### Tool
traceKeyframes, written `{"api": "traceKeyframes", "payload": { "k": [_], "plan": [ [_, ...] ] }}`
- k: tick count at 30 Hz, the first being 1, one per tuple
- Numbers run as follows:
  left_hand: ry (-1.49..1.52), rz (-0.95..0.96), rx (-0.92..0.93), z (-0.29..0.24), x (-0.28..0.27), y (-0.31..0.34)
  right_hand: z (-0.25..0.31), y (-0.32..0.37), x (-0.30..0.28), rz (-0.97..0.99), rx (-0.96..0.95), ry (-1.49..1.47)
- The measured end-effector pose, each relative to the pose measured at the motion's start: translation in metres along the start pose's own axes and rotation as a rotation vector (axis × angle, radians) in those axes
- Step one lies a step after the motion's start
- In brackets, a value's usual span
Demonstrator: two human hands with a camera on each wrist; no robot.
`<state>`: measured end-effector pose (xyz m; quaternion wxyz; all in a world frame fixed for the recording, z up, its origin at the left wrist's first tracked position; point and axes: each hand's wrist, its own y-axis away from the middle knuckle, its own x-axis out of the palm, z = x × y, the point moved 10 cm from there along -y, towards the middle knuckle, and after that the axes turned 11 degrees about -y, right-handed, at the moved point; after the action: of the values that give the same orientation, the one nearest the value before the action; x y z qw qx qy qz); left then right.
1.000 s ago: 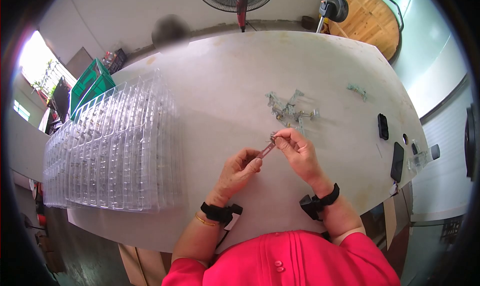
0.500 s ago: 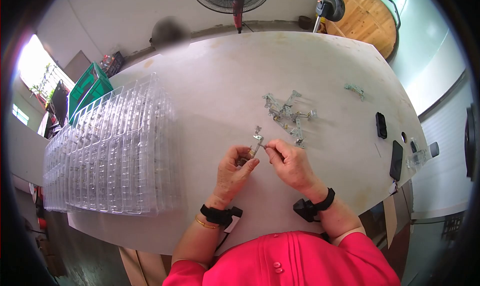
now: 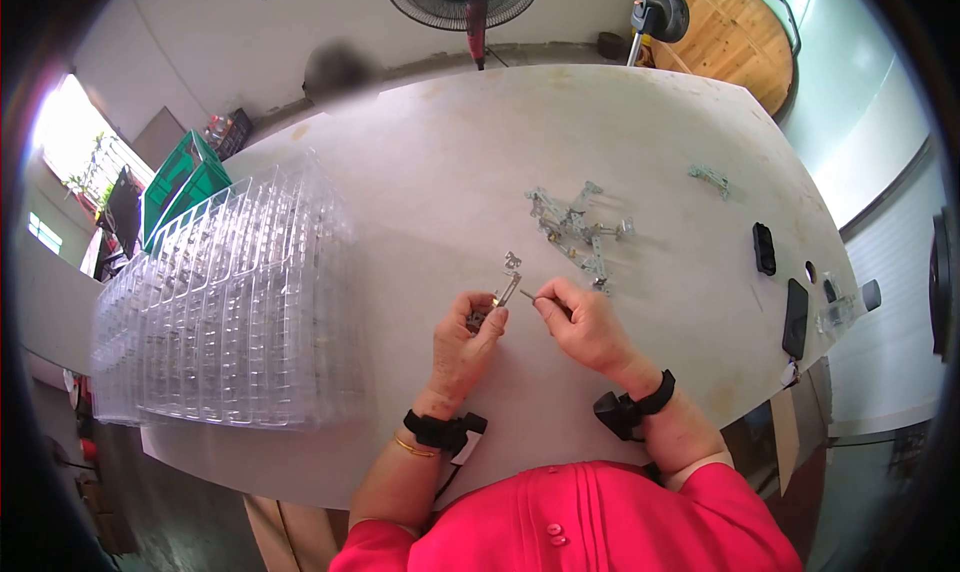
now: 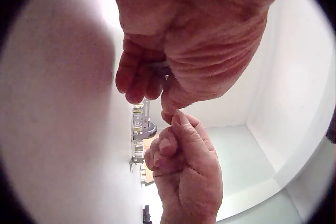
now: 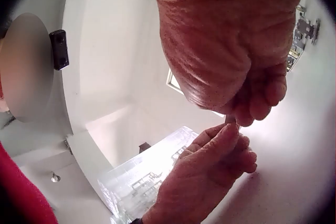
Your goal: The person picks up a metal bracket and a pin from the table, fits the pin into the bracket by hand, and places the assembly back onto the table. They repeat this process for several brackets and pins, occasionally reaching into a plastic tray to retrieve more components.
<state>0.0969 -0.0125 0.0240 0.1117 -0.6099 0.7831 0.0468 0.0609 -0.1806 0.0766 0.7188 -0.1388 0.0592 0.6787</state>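
Note:
In the head view my left hand (image 3: 462, 350) pinches a narrow metal bracket (image 3: 509, 287) between thumb and fingers. The bracket's far end points away from me, and more metal shows among the curled fingers. Just to the right, my right hand (image 3: 592, 334) holds a short, thin grey rod (image 3: 528, 294) between thumb and forefinger, its tip close beside the bracket. In the left wrist view the thumb and curled fingers hide most of the bracket. A pile of similar metal brackets (image 3: 575, 227) lies on the table beyond the hands.
Stacked clear plastic trays (image 3: 230, 312) stand on the left of the white table (image 3: 440, 152), with a green crate (image 3: 185, 187) behind. One separate metal piece (image 3: 710, 180) lies at the right. A black case (image 3: 764, 249) and a phone (image 3: 795, 317) lie near the right edge.
My right hand has come back from the bracket's far end to its right side, then slightly away, with the thin rod now showing. The left hand has tilted the bracket more upright.

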Motion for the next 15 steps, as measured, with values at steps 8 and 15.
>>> {"api": "traceKeyframes", "payload": {
  "k": [8, 15],
  "plan": [
    [-0.517, -0.074, 0.001, -0.005, -0.015, -0.002, -0.036, -0.007, 0.001, 0.015, 0.166, -0.275],
    [-0.788, -0.020, -0.065, -0.027, -0.012, 0.006, -0.056, -0.010, 0.007, 0.030, 0.188, -0.350]
  ]
}}
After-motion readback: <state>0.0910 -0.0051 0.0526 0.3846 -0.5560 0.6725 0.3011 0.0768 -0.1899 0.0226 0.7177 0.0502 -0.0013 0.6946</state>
